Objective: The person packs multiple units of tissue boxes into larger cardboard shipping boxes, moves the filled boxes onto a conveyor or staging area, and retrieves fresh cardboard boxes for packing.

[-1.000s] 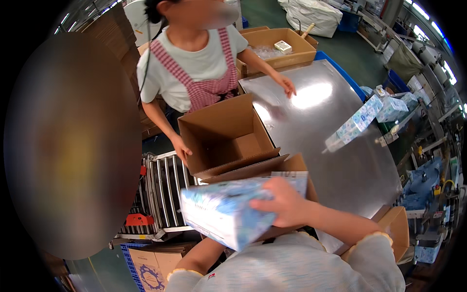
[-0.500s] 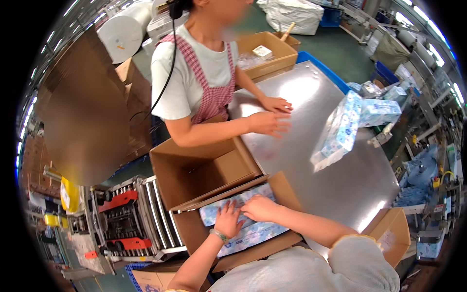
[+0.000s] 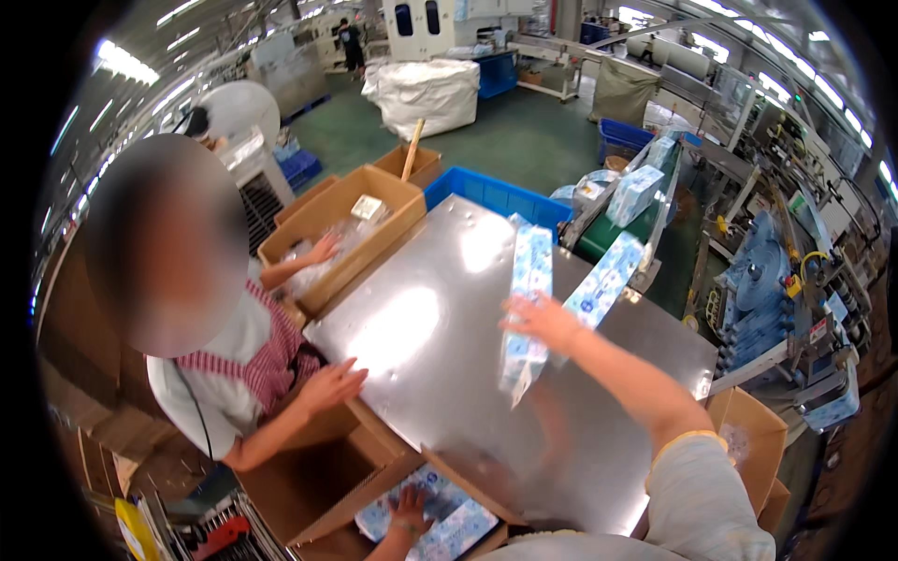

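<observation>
- Since half a second ago the right hand [image 3: 543, 323] has left the carton at the bottom and now reaches out over the steel table [image 3: 421, 346]; the left hand [image 3: 409, 510] stays low in the open carton [image 3: 318, 486] at 6 o'clock.
- The right hand lies against a tall blue-and-white pack [image 3: 526, 309] standing on end on the table, just right of centre; its fingers are spread over the pack's upper half; whether they grip it I cannot tell, the hand being blurred.
- A second blue-and-white pack [image 3: 603, 280] leans tilted just beyond, at 2 o'clock from the hand; a third pack [image 3: 634, 194] sits further back on the green conveyor [image 3: 608, 234].
- The left hand rests with fingers spread on printed blue-and-white packs [image 3: 449, 528] lying flat in the carton; that carton is cut off by the lower edge.
- At 9 o'clock a co-worker in a striped apron [image 3: 271, 360] has one hand [image 3: 332, 383] on the table edge and the other in a brown box [image 3: 341, 229] at 11 o'clock, holding clear wrapped goods.
- A blue crate [image 3: 491, 196] stands behind the table at 12 o'clock; a large white sack [image 3: 426, 93] lies beyond it.
</observation>
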A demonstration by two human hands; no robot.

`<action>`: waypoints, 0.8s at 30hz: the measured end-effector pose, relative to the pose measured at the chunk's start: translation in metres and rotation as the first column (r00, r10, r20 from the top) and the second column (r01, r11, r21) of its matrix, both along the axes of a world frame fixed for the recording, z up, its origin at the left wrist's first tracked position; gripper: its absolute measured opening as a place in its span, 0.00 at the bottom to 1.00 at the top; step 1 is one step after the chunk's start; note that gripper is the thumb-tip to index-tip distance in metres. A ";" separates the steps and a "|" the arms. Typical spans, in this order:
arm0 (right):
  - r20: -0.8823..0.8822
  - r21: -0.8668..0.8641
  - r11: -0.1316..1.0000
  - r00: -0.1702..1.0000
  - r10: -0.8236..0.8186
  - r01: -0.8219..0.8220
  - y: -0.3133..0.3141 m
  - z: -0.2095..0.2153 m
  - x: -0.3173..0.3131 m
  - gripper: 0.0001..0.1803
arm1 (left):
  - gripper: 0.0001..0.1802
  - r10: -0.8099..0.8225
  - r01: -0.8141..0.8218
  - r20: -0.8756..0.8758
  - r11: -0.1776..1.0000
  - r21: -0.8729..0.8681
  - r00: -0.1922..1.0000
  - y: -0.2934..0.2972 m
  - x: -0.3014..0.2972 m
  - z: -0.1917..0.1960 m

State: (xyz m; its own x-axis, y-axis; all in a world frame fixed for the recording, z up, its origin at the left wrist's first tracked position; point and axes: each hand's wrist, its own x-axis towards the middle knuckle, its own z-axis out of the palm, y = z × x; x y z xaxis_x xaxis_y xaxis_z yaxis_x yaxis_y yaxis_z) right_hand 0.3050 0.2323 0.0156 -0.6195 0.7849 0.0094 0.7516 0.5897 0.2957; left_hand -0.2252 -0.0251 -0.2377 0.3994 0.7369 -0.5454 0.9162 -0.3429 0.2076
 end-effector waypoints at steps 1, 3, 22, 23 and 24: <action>0.004 -0.099 0.995 1.000 -0.011 0.011 -0.003 0.003 -0.020 0.37 | 0.57 -0.043 0.062 -0.149 0.990 0.130 0.988 -0.016 -0.012 0.016; -0.111 -0.170 0.985 0.994 0.012 -0.031 -0.009 -0.003 -0.046 0.40 | 0.29 0.169 -0.237 0.167 0.672 0.701 0.971 -0.050 -0.045 0.030; -0.556 -0.282 0.555 0.339 -0.759 0.782 -0.043 -0.027 0.079 0.21 | 0.24 0.115 0.091 0.594 0.948 -0.306 0.797 0.087 0.207 0.348; -0.551 -0.275 0.586 0.375 -0.746 0.762 -0.052 -0.027 0.068 0.20 | 0.39 0.004 0.107 0.585 0.982 -0.155 0.811 0.111 0.215 0.318; -0.545 -0.245 0.618 0.421 -0.725 0.747 -0.072 -0.027 0.065 0.19 | 0.48 -0.143 0.108 0.532 0.989 0.097 0.834 0.127 0.240 0.307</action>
